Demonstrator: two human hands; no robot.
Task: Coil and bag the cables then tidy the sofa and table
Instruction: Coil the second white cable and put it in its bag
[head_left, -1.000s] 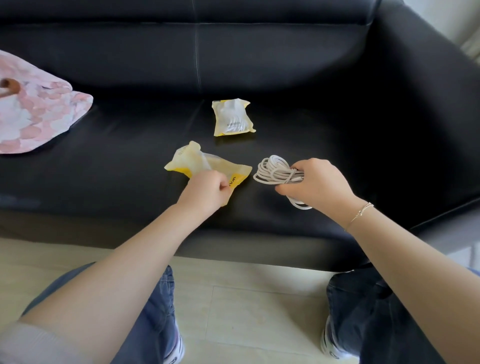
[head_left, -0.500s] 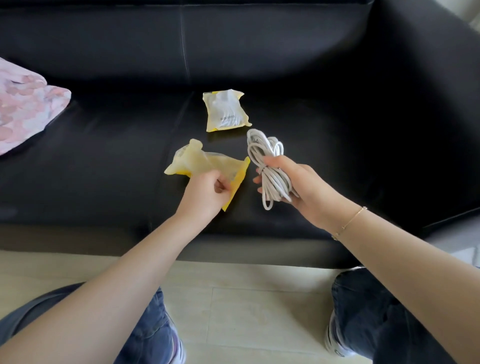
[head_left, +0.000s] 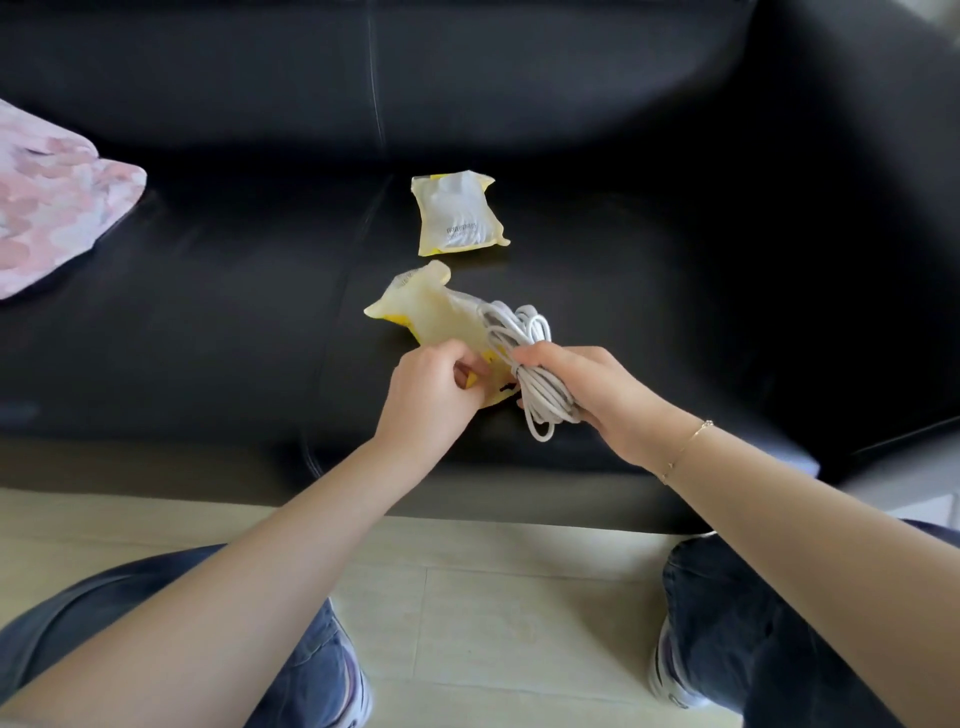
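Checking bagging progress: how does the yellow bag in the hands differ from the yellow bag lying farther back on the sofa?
The near bag is crumpled and gripped by the left hand, while the far bag lies flat, untouched. The far bag looks filled with white contents; the near bag's coiled white cable is still mostly outside, held by the right hand. Both are yellow-edged translucent pouches on the black sofa.

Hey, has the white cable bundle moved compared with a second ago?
Yes. The coiled white cable, gripped by the right hand, has shifted left toward the sofa's centre seam, reaching the yellow bag the left hand pinches.
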